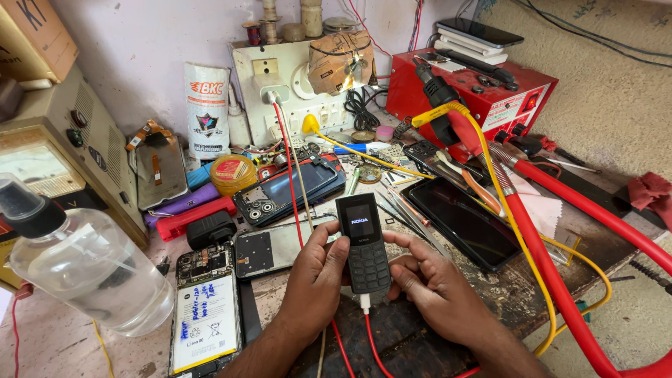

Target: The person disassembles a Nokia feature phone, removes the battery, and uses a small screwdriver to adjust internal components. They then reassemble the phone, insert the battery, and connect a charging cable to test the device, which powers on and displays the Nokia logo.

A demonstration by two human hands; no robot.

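Where both hands meet above the desk (420, 343), items are as follows.
Held item: dark keypad phone (364, 245), upright, screen lit, at centre foreground.
Left hand (315, 280): grip clamped on the phone's left edge.
Right hand (430, 283): grip clamped on its right edge.
Attached: red cable (374, 350) plugged into the phone's base.
Adjacent: opened smartphone with exposed battery (204, 315), left; black tablet (465, 220), right; clear plastic bottle (84, 266), far left.
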